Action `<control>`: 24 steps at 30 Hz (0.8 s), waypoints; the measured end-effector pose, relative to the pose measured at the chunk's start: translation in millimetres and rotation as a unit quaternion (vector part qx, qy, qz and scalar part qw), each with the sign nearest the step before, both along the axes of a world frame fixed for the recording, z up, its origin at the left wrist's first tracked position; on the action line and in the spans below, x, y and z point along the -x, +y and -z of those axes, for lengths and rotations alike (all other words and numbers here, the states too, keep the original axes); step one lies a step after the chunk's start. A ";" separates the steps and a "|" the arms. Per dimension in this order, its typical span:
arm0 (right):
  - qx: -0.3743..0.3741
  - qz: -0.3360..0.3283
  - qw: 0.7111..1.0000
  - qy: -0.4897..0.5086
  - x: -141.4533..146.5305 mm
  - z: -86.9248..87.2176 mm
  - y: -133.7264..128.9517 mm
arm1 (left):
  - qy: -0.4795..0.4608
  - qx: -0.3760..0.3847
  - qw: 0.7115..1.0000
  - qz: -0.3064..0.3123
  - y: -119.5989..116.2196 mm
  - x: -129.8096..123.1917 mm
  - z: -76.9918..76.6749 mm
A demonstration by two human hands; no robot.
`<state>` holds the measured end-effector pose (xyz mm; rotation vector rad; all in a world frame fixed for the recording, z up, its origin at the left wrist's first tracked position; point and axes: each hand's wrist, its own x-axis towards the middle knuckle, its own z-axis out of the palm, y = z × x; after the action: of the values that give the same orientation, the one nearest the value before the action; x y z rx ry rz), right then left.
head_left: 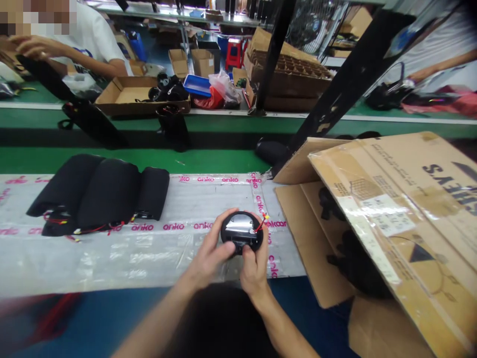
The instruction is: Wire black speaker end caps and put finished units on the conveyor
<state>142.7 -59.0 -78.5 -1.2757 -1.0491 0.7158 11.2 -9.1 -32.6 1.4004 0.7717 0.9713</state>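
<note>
Left hand (212,256) and right hand (255,263) both hold one round black thing (241,232), shiny plate (239,223) on it, red wire (260,225) poking out, over a plastic-covered table (179,253), between fat black rolls (108,191) and an open cardboard box (413,184)

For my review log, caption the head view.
Left hand and right hand hold a round black device with red wires.

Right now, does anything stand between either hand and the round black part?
Nothing visible does: the left hand and right hand hold the round black part directly, one at each side. Its red wires stick out on the right hand's side without blocking that grip. The underside is hidden.
</note>
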 end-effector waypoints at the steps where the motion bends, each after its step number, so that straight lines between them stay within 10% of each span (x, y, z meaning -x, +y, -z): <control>1: 0.001 -0.002 1.000 -0.001 -0.2 0.6 0.3 | 0.031 0.010 0.998 0.051 14.3 7.1 -14.3; 8: 0.095 -0.073 0.992 0.032 -22.7 -13.1 -7.4 | 0.374 -0.182 0.881 0.227 97.7 -6.3 -93.0; 15: 0.122 -0.040 0.987 -0.095 -64.0 -67.3 -1.5 | 0.407 -0.303 0.819 0.267 105.8 -12.4 -97.7; 24: 0.182 -0.054 0.942 -0.278 -44.2 -108.0 10.5 | 0.389 -0.305 0.791 0.361 117.7 -31.5 -115.0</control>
<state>187.0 -48.5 29.5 -1.8143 -1.4989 0.6663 42.7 108.6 82.4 2.4862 0.3922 -0.0428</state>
